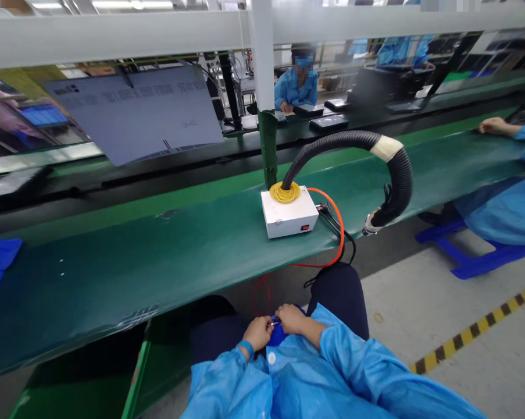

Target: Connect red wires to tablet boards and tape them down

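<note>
Both hands rest low in my lap, close together. My left hand (257,333), with a blue band at its wrist, has its fingers curled around one end of a small shiny object (273,323). From the other side, my right hand (290,319) closes its fingers at the same object, which is too small and too covered to name. Ahead on the green bench (192,244) stands a white box (290,215) with a red switch. A black corrugated hose (340,139) rises from its top and bends over to the right.
An orange tube (341,218) and black cables loop off the bench's front edge. A printed sheet (140,110) hangs at the left behind the bench. Co-workers sit across the line and at the right, where a co-worker's hand (494,125) lies on the bench beyond a blue stool (480,256).
</note>
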A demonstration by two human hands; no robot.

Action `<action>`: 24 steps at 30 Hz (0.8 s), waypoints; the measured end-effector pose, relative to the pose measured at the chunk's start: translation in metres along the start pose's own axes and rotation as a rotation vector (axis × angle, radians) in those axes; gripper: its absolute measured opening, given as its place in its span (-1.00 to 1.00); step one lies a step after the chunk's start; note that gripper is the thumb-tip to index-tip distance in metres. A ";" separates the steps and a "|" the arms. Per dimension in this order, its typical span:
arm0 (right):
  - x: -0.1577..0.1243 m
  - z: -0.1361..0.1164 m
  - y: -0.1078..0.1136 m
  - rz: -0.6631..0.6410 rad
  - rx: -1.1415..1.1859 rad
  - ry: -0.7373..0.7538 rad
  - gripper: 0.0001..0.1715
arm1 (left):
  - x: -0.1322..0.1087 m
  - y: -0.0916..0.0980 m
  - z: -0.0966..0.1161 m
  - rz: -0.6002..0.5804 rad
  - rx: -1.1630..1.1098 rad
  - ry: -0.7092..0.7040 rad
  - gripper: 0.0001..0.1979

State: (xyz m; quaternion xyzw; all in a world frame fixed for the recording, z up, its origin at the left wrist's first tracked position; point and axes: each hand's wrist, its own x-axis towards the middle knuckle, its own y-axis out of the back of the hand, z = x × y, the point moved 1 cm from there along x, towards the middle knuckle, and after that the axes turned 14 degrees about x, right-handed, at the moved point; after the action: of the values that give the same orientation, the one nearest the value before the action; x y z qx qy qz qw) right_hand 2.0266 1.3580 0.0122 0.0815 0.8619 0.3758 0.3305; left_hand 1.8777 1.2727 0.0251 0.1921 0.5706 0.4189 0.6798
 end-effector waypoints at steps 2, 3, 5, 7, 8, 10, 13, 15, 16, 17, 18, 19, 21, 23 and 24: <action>0.000 -0.001 0.000 0.001 0.001 -0.006 -0.59 | 0.000 0.000 0.000 0.001 0.000 0.004 -0.73; 0.000 -0.001 0.000 0.002 0.003 -0.007 -0.59 | 0.000 0.000 0.000 0.001 -0.001 0.004 -0.73; 0.000 0.000 0.000 0.003 0.009 -0.008 -0.59 | 0.000 0.001 -0.001 0.002 -0.002 0.001 -0.73; 0.000 0.000 0.000 0.007 0.013 -0.008 -0.60 | 0.000 0.001 -0.001 0.003 -0.004 -0.001 -0.73; 0.000 0.001 0.000 0.008 0.014 -0.009 -0.60 | 0.000 0.001 -0.001 0.004 -0.004 -0.002 -0.73; 0.001 0.002 -0.001 0.012 0.014 -0.010 -0.60 | 0.000 0.001 -0.001 0.004 -0.004 0.000 -0.72; 0.002 0.003 -0.002 0.012 0.013 -0.007 -0.59 | 0.000 0.001 -0.002 0.002 -0.008 -0.003 -0.73; 0.003 0.003 -0.002 0.013 0.013 -0.003 -0.60 | 0.000 0.001 -0.002 0.002 -0.011 -0.006 -0.73; 0.003 0.003 -0.002 0.014 0.013 -0.002 -0.60 | 0.001 0.001 -0.002 0.003 -0.011 -0.007 -0.73; 0.004 0.004 -0.002 0.014 0.014 -0.002 -0.60 | 0.001 0.001 -0.002 0.004 -0.010 -0.008 -0.74; 0.004 0.004 -0.002 0.015 0.014 -0.002 -0.60 | 0.001 0.000 -0.002 0.004 -0.009 -0.009 -0.74; 0.004 0.004 -0.002 0.015 0.014 -0.003 -0.59 | 0.001 0.000 -0.002 0.004 -0.008 -0.011 -0.75; 0.004 0.004 -0.002 0.013 0.013 -0.003 -0.59 | 0.002 0.000 -0.002 0.002 -0.006 -0.012 -0.75; 0.003 0.004 -0.001 0.011 0.010 -0.006 -0.59 | 0.002 0.000 -0.002 0.001 -0.006 -0.013 -0.76; 0.003 0.004 -0.001 0.010 0.009 -0.006 -0.60 | 0.002 0.001 -0.002 -0.001 -0.006 -0.013 -0.76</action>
State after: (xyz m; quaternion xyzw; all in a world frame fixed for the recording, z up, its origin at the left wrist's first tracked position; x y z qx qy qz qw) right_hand 2.0266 1.3607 0.0079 0.0884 0.8621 0.3733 0.3310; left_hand 1.8760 1.2744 0.0239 0.1927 0.5648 0.4190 0.6843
